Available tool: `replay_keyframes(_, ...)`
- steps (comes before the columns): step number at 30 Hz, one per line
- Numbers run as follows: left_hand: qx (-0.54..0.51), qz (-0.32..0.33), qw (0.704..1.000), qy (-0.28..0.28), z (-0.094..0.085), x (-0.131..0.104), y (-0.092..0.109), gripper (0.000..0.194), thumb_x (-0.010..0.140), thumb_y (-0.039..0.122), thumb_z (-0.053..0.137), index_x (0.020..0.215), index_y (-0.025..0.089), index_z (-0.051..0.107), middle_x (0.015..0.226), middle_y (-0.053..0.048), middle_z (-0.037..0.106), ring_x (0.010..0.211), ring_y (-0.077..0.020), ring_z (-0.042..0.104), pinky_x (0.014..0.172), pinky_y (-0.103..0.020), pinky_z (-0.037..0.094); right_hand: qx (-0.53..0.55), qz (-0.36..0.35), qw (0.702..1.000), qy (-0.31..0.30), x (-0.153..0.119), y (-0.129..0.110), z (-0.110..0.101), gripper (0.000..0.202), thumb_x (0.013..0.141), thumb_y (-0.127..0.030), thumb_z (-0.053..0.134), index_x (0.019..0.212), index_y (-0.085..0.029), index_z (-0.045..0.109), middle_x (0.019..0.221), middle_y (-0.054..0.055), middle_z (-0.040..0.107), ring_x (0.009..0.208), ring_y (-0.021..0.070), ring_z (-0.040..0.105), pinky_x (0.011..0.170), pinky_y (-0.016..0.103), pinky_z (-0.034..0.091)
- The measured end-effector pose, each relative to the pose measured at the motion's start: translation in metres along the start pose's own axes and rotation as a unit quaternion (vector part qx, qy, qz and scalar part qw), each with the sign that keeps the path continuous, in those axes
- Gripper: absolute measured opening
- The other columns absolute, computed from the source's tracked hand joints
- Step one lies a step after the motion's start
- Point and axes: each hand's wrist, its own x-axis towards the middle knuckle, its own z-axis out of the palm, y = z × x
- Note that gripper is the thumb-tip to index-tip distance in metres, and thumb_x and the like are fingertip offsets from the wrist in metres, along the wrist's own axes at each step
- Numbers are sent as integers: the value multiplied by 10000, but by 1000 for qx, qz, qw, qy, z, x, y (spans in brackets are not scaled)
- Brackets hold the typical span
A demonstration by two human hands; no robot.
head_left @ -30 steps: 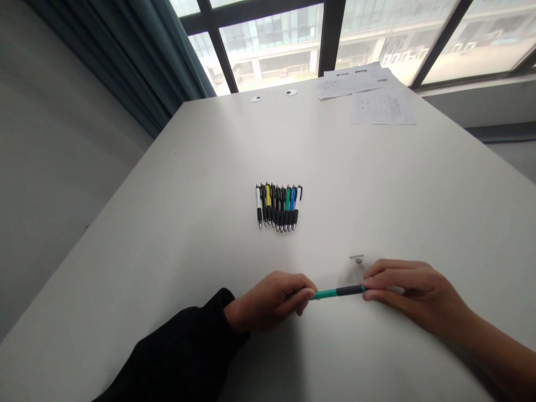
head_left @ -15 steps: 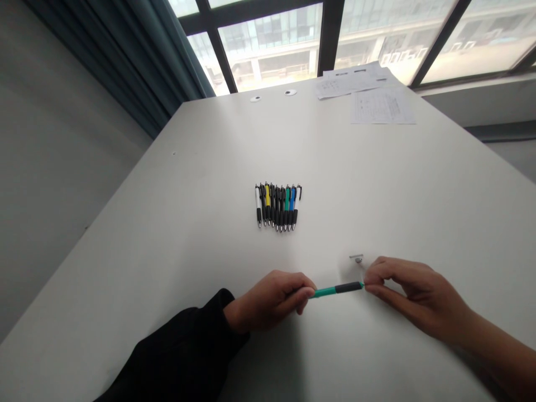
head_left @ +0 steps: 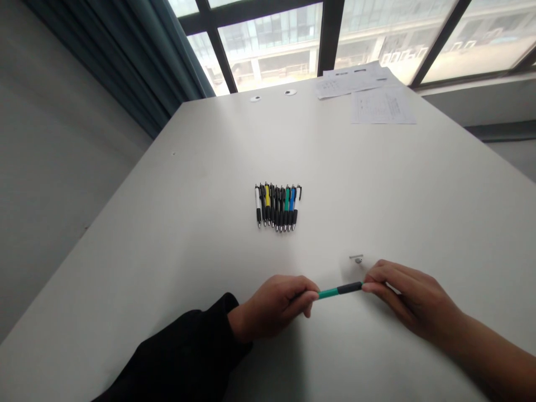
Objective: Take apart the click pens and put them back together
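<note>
A green pen (head_left: 329, 293) with a black grip lies almost level between my two hands, its black end to the right. My left hand (head_left: 278, 305) is closed around the green end. At the other end, my right hand (head_left: 404, 296) pinches the tip between thumb and finger; the tip itself is hidden by the fingers. Just beyond my right fingertips, a small metal piece (head_left: 358, 261) and a thin grey piece (head_left: 355, 256) rest on the white table (head_left: 201, 223). Farther back, several pens (head_left: 277, 207) lie side by side in a row: white, black, yellow, green and blue.
Printed papers (head_left: 383, 106) lie at the table's far right by the window. Two small white ovals with dark spots (head_left: 290, 92) sit near the far edge. A blue-grey curtain (head_left: 138, 61) hangs at the left.
My left hand has shifted slightly right and down, covering a little more of the green end. My right fingers have moved slightly left and now cover the pen's tip.
</note>
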Motion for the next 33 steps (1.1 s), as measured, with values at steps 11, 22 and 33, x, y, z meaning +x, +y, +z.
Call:
replay_keyframes(11,-26,6,1000,11,-5,-1,-2,232,1030,299,484,912,154,622,721,-3,661,645,-105,573,674,-200,441,3,8,999,35,-2,13,-14,151,1010,-220,540,1122,-223,641,903,52,708,773,165,687,676,252,543)
replay_keyframes(22,-73,-39,996,35,-1,-6,-5,265,1029,328,480,912,138,624,609,51,531,460,-59,461,519,-176,391,-98,39,994,-12,5,42,-13,139,959,-231,620,1065,-218,709,947,69,680,696,148,634,601,266,497)
replay_keyframes(33,119,12,989,91,-13,-6,-13,251,1039,317,462,1024,151,649,777,-27,683,678,-124,612,659,-214,464,-96,18,994,48,3,28,-14,125,978,-108,542,1032,-214,582,934,61,604,784,163,616,676,271,514)
